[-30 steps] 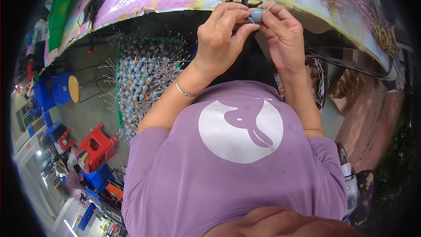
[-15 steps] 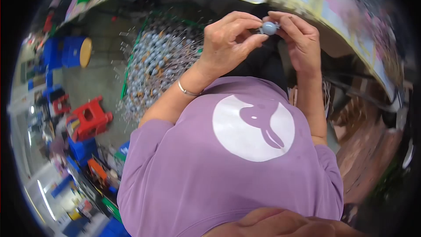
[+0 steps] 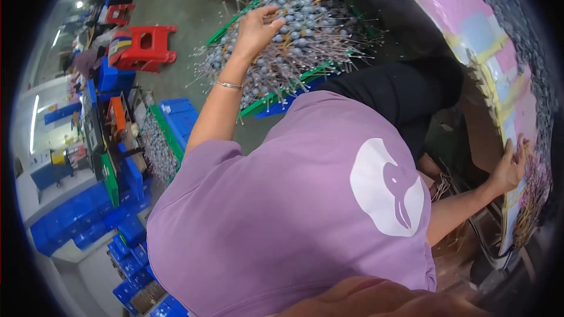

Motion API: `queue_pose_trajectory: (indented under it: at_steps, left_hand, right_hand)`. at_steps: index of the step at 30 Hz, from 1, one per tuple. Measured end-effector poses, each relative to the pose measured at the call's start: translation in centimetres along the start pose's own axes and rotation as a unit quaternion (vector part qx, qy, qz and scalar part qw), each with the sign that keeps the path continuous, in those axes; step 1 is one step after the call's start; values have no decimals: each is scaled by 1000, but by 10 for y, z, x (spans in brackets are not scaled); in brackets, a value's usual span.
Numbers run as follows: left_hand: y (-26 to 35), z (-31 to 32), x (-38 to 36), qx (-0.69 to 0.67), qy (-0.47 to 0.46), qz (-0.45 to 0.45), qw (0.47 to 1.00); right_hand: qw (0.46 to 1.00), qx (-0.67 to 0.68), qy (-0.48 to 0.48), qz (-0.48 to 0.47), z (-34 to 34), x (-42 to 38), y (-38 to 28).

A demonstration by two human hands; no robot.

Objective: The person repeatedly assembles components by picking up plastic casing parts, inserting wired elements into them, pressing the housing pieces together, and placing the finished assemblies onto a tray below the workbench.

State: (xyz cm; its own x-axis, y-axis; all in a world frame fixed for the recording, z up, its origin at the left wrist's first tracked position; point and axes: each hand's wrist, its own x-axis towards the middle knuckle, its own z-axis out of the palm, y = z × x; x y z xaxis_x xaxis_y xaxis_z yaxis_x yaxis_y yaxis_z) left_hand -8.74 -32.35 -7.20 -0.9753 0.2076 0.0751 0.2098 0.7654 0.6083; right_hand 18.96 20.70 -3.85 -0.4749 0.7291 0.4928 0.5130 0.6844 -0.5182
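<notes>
My left hand (image 3: pixel 257 32), with a bangle at the wrist, is over a heap of blue-grey balls on thin stems (image 3: pixel 302 14). Its thumb and index finger are apart, and I see nothing held between them. The heap lies in a green-edged crate (image 3: pixel 258 105). At the far right, my right hand (image 3: pixel 510 169) is at the edge of the covered table (image 3: pixel 479 35), beside a bundle of thin pinkish-brown stems (image 3: pixel 529 199). Its fingers are spread, with no held object visible.
A red stool (image 3: pixel 150 47) stands on the floor at the upper left. Blue bins (image 3: pixel 179 118) and a second heap of balled stems (image 3: pixel 157 147) are on the left. Dark pieces (image 3: pixel 505 6) cover the table's far side. Another person (image 3: pixel 88 61) shows at far left.
My hands have parted from the blue-grey ball they held together. The left moved over the heap, the right to the table edge. The view has turned.
</notes>
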Motion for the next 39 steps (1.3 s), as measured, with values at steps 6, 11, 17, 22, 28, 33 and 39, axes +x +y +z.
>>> queue_pose_trajectory:
  at_steps: [6,11,17,22,28,33,39]
  left_hand:
    - [165,81,43,-141,40,257,955]
    - [304,166,80,-150,-1,546,824]
    - [410,252,113,-172,-14,695,698]
    - [422,273,112,28,-48,765,641]
    - [404,219,95,-229,-177,478,829]
    - [361,206,61,-390,-382,214,810]
    - [326,163,21,-451,-460,109,757]
  right_hand:
    - [997,-60,9,42,-7,24,27]
    - [984,-149,37,89,-14,32,28]
    - [979,-27,83,187,-26,34,19]
    - [927,242,54,282,-28,10,15]
    - [821,446,225,276,-36,-16,15]
    - [747,566,61,343,-13,-14,-17]
    - [987,-112,67,98,-28,40,-10]
